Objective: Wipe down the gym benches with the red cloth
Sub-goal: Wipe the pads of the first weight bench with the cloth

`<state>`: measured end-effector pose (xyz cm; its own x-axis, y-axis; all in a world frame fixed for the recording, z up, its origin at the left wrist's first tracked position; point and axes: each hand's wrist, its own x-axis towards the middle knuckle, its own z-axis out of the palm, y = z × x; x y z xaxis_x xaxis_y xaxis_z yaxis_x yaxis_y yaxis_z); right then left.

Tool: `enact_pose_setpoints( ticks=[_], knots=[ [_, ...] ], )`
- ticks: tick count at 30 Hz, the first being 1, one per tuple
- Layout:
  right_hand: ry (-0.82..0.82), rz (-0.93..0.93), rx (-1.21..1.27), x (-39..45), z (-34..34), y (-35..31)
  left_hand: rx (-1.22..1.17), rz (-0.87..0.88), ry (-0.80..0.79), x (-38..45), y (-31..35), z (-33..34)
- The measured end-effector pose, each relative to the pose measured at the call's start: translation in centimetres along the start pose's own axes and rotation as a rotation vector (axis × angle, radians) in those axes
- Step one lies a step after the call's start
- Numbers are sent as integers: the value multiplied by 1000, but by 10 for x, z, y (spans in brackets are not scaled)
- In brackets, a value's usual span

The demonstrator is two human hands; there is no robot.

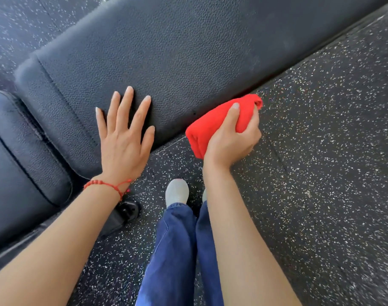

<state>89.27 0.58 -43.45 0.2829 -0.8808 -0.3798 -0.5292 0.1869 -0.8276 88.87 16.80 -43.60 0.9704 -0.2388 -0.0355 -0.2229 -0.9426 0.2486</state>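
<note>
A black padded gym bench [166, 51] runs diagonally from lower left to upper right. My left hand [125, 138] lies flat on its near edge, fingers spread, with a red bead bracelet on the wrist. My right hand [233, 138] grips a bunched red cloth [213, 122], held against the bench's near side edge, over the floor. A second black pad [16, 151] of the bench sits at the left, split from the long pad by a gap.
Dark rubber floor [321, 151] with white speckles spreads to the right and below. My legs in blue trousers [177, 250] and a light grey shoe [177, 192] stand beside the bench. A black bench foot [126, 212] sits under my left forearm.
</note>
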Motion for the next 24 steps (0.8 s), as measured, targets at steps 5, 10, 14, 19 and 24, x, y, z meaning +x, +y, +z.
enact_pose_setpoints(
  ticks=[5,10,14,19,24],
  knots=[
    [-49,11,3,-45,-2,17,-22,10,-25,-2,-4,-1],
    [-44,-63,14,-32,0,17,-56,69,-45,-6,-14,-8],
    [-3,-87,14,-23,1,15,-24,85,-26,-25,-35,-15],
    [94,-94,28,-45,7,21,20,60,-10,-57,-73,-23],
    [54,-117,15,-102,10,42,25,46,-18,-77,-96,-23]
  ],
)
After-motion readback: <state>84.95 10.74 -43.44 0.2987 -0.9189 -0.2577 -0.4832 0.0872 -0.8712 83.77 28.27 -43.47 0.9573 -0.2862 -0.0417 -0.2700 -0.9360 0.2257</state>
